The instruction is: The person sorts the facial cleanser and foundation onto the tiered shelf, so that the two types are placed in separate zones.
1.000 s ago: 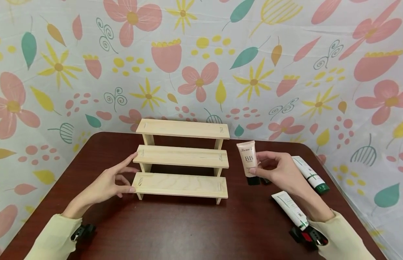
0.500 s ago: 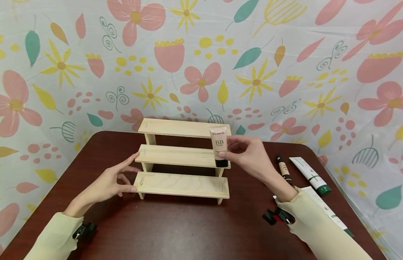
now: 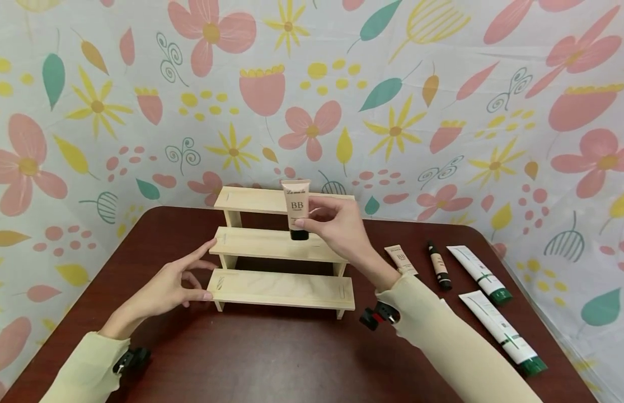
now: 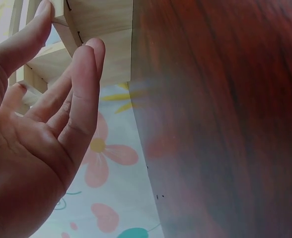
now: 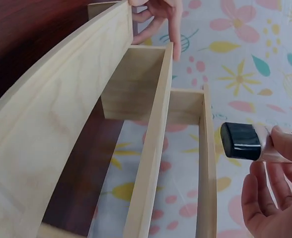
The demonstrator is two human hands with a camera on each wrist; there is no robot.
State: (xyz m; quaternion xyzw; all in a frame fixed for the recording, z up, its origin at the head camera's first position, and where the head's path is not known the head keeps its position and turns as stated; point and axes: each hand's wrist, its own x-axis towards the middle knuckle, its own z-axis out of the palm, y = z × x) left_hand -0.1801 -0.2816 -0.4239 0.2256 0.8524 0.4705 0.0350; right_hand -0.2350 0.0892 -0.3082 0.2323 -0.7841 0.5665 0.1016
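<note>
The right hand (image 3: 337, 221) grasps a pale pink-beige squeeze tube lettered "BB" (image 3: 296, 204), its thumb laid across the front near the glossy black cap (image 5: 241, 141). The tube is almost upright, cap down, in the air; seen from the head, it overlaps the upper two levels of a three-tier stand of pale unpainted wood (image 3: 281, 288), and in the right wrist view the cap is clear of the boards. The left hand (image 3: 163, 285) is loosely spread rather than clenched, its index fingertip touching the left end of the middle shelf and its thumb the left end of the lowest one.

Beneath the stand is a dark reddish-brown counter with a wood-grain surface (image 3: 271, 358). To the right, just past the right forearm, lies a second pale beige tube marked "BB" (image 3: 400, 259), partly hidden by the arm. Next comes a slender beige tube with black ends (image 3: 437, 263), then two long white tubes with green caps (image 3: 475, 268) (image 3: 498, 327). Behind everything hangs a white cloth printed with pink, yellow and teal flowers and leaves (image 3: 312, 56).
</note>
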